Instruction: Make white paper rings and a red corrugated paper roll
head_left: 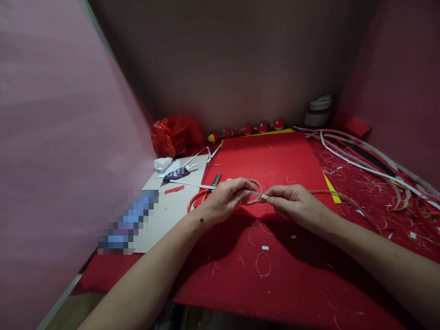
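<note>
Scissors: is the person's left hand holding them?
No, the scissors lie beyond the left hand, whose fingers hold a looped pale strip.

The left grip (227, 196) hides part of the loop (261, 187) and the scissors (195, 197). Pixels blur a blue item (132, 220) at the left edge of the desk (233, 284); lettering on the tube (177, 173) is too small to read fully. Strips (388, 174) at the right edge and both forearms (371, 250) run out of view.

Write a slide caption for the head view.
Left hand and right hand pinch a curled strip above a red sheet, near scissors and a purple tube.
</note>
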The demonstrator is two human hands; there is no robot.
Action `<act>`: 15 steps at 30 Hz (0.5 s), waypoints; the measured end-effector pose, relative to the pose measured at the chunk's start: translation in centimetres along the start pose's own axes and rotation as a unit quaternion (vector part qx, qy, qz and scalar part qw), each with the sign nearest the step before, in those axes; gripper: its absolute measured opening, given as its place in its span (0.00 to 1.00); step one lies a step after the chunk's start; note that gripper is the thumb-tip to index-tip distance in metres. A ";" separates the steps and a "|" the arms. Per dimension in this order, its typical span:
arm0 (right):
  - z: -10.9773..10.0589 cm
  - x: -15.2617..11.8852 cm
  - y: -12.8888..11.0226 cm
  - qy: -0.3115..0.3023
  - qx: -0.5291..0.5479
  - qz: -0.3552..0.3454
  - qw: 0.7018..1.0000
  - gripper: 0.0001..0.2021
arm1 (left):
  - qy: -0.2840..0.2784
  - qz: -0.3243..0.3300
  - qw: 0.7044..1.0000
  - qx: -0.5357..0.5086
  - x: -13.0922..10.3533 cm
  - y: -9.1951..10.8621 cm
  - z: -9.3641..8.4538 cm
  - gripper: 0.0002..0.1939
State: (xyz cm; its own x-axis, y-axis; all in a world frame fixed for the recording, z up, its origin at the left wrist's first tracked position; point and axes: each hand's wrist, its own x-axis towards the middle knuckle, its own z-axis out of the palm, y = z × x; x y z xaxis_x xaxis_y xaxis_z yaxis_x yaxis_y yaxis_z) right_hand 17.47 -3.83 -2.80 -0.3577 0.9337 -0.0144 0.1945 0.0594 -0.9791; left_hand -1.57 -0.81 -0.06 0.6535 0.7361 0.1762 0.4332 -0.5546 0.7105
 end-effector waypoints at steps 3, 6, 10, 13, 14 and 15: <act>0.0 0.1 0.1 -0.006 -0.014 0.001 1.000 0.13 | 0.028 0.012 0.997 0.067 -0.1 0.2 0.0 0.06; 0.0 0.1 0.0 -0.018 -0.029 -0.002 0.999 0.13 | 0.036 0.038 0.994 0.097 -0.2 0.3 0.2 0.06; 0.0 0.1 -0.1 -0.026 -0.057 -0.011 0.998 0.13 | 0.012 0.061 0.995 0.081 -0.2 0.3 0.7 0.06; 0.1 0.0 -0.1 -0.030 -0.071 -0.016 0.997 0.13 | 0.010 0.059 0.995 0.077 -0.2 0.3 1.0 0.06; 0.1 0.0 -0.1 -0.030 -0.074 -0.016 0.997 0.13 | 0.011 0.058 0.995 0.081 -0.2 0.3 1.0 0.06; 0.1 -0.1 0.0 -0.031 -0.076 -0.016 0.996 0.13 | 0.013 0.058 0.995 0.086 -0.2 0.2 1.1 0.05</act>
State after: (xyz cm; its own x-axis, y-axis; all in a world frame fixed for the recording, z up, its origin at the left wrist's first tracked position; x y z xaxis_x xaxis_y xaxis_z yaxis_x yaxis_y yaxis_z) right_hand 17.39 -3.93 -2.78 -0.4200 0.9075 -0.0004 0.3170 0.1463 -0.9371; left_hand -0.93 -1.52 -0.65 0.6896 0.6725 0.2687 0.4580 -0.6924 0.5575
